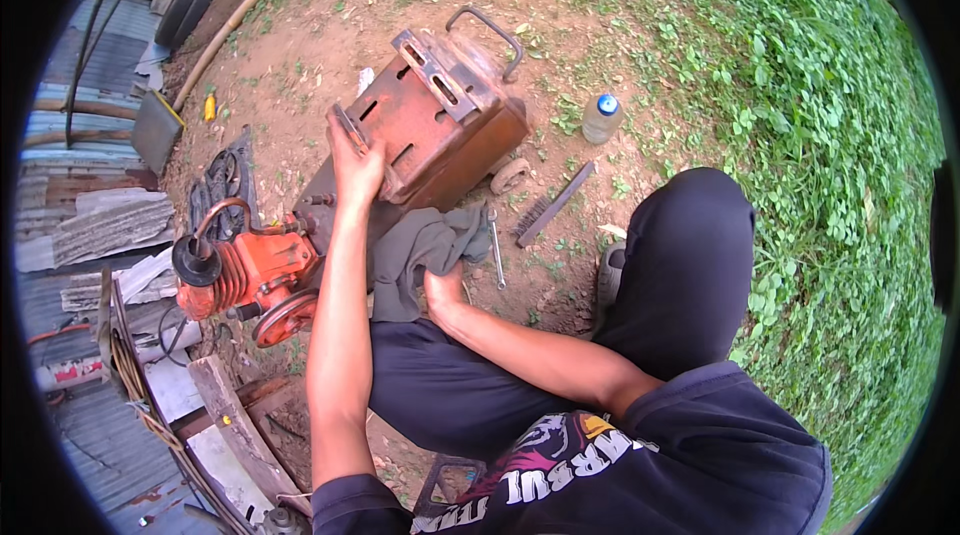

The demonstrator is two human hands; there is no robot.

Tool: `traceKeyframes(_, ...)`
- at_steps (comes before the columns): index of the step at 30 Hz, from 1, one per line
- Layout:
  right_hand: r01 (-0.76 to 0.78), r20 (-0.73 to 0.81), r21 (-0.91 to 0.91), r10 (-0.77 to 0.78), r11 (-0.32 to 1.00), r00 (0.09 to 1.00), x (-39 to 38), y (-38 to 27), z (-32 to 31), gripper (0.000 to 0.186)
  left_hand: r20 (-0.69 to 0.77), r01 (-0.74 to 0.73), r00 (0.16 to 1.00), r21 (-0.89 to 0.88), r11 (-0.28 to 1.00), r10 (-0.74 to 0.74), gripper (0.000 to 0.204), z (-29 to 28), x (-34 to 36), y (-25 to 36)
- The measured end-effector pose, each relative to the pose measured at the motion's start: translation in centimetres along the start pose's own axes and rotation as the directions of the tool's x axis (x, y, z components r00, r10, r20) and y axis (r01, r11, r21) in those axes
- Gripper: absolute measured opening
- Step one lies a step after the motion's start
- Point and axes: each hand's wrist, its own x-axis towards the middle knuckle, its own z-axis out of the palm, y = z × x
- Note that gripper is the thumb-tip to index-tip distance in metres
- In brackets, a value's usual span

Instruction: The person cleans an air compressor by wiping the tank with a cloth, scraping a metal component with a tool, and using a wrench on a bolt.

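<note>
A rusty red air compressor (455, 157) lies in front of me, its slotted metal mounting plate (385, 107) facing up. My left hand (357, 163) grips the plate's left edge, with the thumb apart on the near side. A dark grey-green cloth (425, 247) hangs against the compressor's near side. My right hand (443, 287) is at the cloth's lower edge and holds it; folds hide most of its fingers. Left of the cloth sits the orange pump head (270, 265) with its pulley wheel (287, 318).
Right of the cloth, a combination spanner (497, 250) and a wire brush (556, 205) lie on bare soil. Beyond them stands a clear bottle with a blue cap (602, 119). Corrugated sheets (75, 435) and planks (235, 420) cover the left side. Green plants (840, 235) grow at the right.
</note>
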Motion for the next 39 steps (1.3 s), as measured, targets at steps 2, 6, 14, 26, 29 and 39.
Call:
traceKeyframes(2, 0.118, 0.015, -0.136, -0.117, 0.984, 0.993, -0.4, 0.7, -0.8, 0.058, 0.072, 0.065, 0.995, 0.061, 0.996, -0.070, 0.093, -0.2, -1.8, 1.5)
traceKeyframes(6, 0.234, -0.018, -0.149, -0.240, 0.961, 0.971, -0.4, -1.4, 0.6, 0.048, 0.063, 0.092, 0.994, -0.011, 0.996, -0.091, 0.090, -2.0, -1.7, 2.7)
traceKeyframes(14, 0.117, 0.091, -0.003, -0.116, 0.993, 0.989, -1.7, -0.4, 1.8, 0.047, 0.065, 0.015, 0.997, 0.320, 0.947, -0.037, 0.083, -1.2, -0.8, 5.9)
traceKeyframes(26, 0.526, -0.281, 0.311, -0.452, 0.792, 0.847, 9.6, -17.2, 3.5, 0.040, 0.082, -0.058, 0.996, 0.156, 0.986, 0.046, 0.076, -0.8, -2.5, 4.3)
traceKeyframes(29, 0.686, -0.199, -0.045, -0.680, 0.726, 0.706, 13.7, -19.9, 1.9, 0.032, 0.077, -0.042, 0.997, 0.193, 0.980, 0.028, 0.076, -0.9, -2.4, 4.3)
traceKeyframes(39, 0.662, 0.260, -0.452, -0.621, 0.598, 0.739, 3.3, -1.5, 4.5, 0.073, 0.131, -0.114, 0.988, 0.277, 0.954, 0.080, 0.076, -0.7, -1.1, 4.3)
